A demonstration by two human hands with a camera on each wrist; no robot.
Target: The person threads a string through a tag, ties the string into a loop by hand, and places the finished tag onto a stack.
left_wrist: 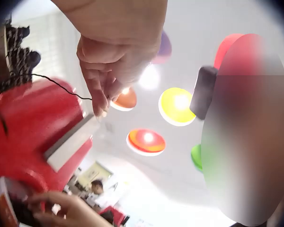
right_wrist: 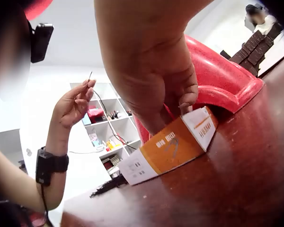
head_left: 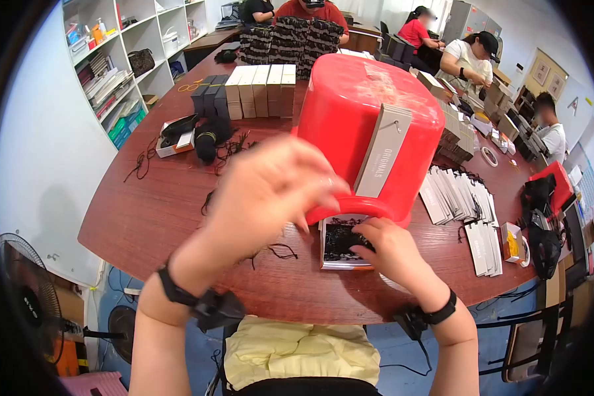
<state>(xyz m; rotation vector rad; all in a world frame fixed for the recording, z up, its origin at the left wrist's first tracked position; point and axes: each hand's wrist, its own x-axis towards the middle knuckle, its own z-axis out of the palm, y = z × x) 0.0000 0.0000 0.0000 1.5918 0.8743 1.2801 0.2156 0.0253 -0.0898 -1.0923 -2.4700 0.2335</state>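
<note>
My left hand, blurred in the head view, is raised in front of the red tub. In the left wrist view its fingers pinch a thin black cord. My right hand reaches into a small box of black cords, at the tub's rim; the right wrist view shows the box's orange and white side, with the fingertips partly hidden inside. A grey tag stack marked ORIGINALS leans on the tub's side.
Fanned grey tags lie right of the tub. Upright card stacks, a black bundle and loose black cords are to the left. Several people sit around the table. A fan stands at the far left.
</note>
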